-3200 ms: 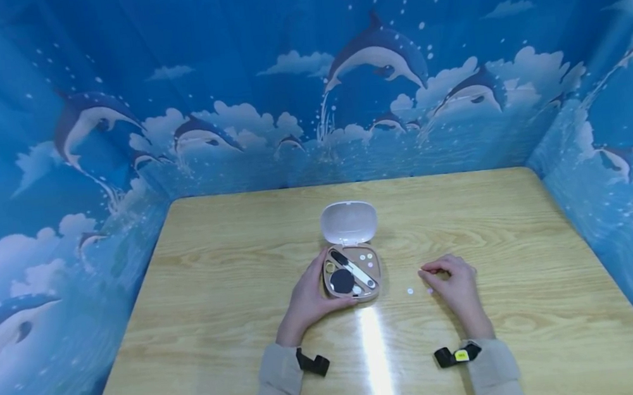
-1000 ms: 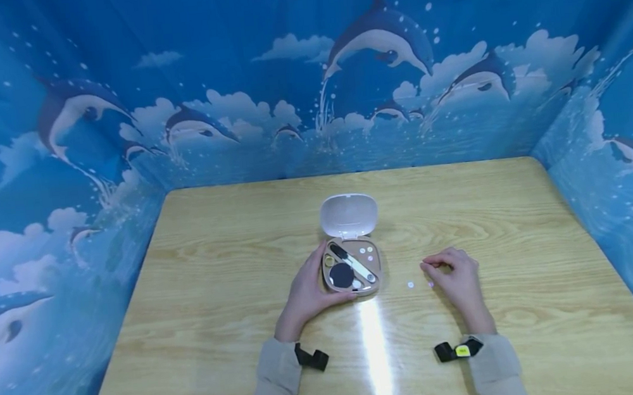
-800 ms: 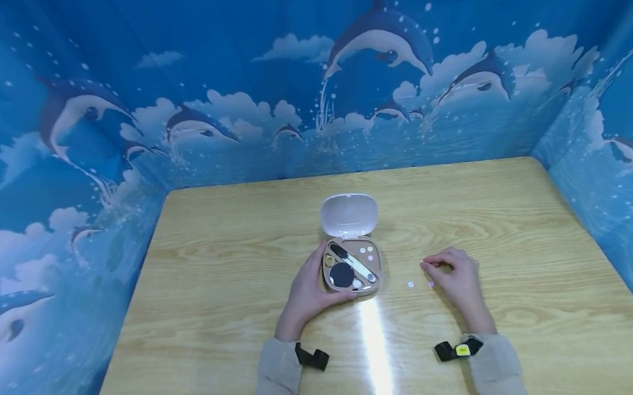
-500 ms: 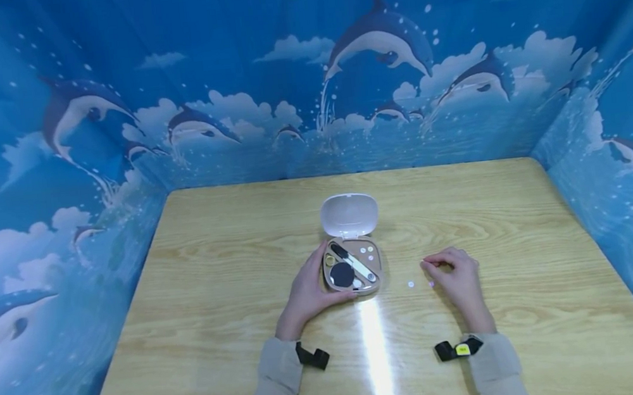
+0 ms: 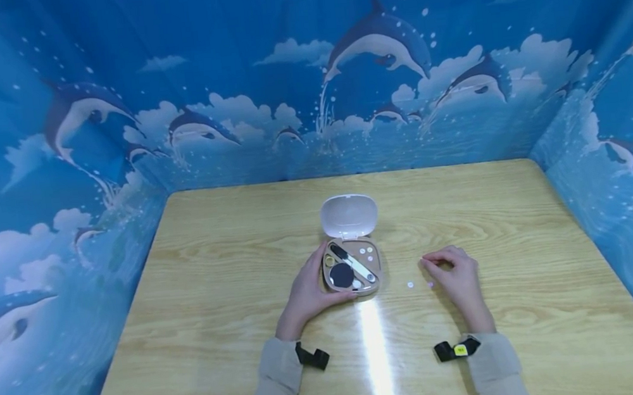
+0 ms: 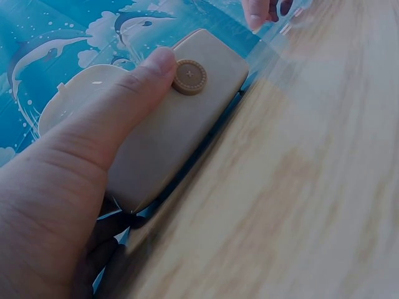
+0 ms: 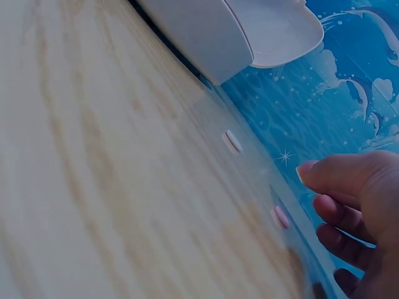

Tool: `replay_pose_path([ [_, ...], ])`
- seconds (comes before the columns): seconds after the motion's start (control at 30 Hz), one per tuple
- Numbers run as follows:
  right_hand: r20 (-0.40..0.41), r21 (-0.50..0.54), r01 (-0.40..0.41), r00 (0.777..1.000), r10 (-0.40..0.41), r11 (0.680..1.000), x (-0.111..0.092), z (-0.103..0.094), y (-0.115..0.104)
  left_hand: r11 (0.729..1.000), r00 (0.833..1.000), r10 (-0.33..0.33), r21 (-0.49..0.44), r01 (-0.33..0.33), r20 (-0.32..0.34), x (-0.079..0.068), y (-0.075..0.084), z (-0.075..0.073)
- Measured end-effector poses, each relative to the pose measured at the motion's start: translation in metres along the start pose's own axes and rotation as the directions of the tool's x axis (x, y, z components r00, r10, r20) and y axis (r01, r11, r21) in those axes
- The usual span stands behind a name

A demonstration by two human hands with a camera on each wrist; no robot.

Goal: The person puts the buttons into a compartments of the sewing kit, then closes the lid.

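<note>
A small beige case (image 5: 378, 261), its lid (image 5: 349, 216) raised, lies at the middle of the table. My left hand (image 5: 308, 290) grips its left side, thumb along the front face beside a round brown button-shaped knob (image 6: 189, 77). Inside are a black-and-white slim tool (image 5: 353, 262), a black disc (image 5: 341, 276), a gold ring-like piece (image 5: 329, 260) and several small button-like discs (image 5: 369, 250). My right hand (image 5: 457, 273) hovers right of the case, thumb and fingers bent together; whether a disc is between the tips is hidden. Near it lie a white disc (image 5: 410, 284) and a pink one (image 5: 430, 284).
The wood-grain table (image 5: 229, 244) carries a bright light reflection in front of the case. A blue dolphin-print curtain (image 5: 263, 120) stands along the back and both sides. Each wrist wears a black camera strap (image 5: 313, 357).
Compared with about three seconds ago, the whole head view has shifted slightly. My right fingertips sit a little farther from the two loose discs. Over the last second both hands stay nearly still.
</note>
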State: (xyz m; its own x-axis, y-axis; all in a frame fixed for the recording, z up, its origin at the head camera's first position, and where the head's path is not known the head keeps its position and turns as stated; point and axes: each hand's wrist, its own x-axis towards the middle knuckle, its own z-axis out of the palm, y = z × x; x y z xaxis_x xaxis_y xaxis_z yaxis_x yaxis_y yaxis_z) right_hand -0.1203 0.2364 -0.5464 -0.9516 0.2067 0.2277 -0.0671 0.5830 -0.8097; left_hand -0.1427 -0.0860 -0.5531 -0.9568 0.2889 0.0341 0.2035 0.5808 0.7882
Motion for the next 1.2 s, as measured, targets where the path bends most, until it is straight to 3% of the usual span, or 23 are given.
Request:
replay_pose_path([
  [0.6,-0.012,0.068,-0.023,1.000,0.024,0.997,0.002,-0.005,-0.011,1.000,1.000,-0.007,-0.010,0.007,-0.011,-0.001,-0.002,0.002],
  [0.87,-0.027,0.081,-0.026,0.999,0.028,0.996,0.003,-0.003,-0.014,0.999,0.999,0.038,-0.021,-0.039,-0.027,-0.001,-0.002,0.002],
  [1.2,-0.011,0.099,-0.039,0.999,0.040,0.994,0.001,-0.003,-0.014,0.999,0.999,0.033,-0.026,-0.034,-0.026,-0.001,-0.001,0.002],
])
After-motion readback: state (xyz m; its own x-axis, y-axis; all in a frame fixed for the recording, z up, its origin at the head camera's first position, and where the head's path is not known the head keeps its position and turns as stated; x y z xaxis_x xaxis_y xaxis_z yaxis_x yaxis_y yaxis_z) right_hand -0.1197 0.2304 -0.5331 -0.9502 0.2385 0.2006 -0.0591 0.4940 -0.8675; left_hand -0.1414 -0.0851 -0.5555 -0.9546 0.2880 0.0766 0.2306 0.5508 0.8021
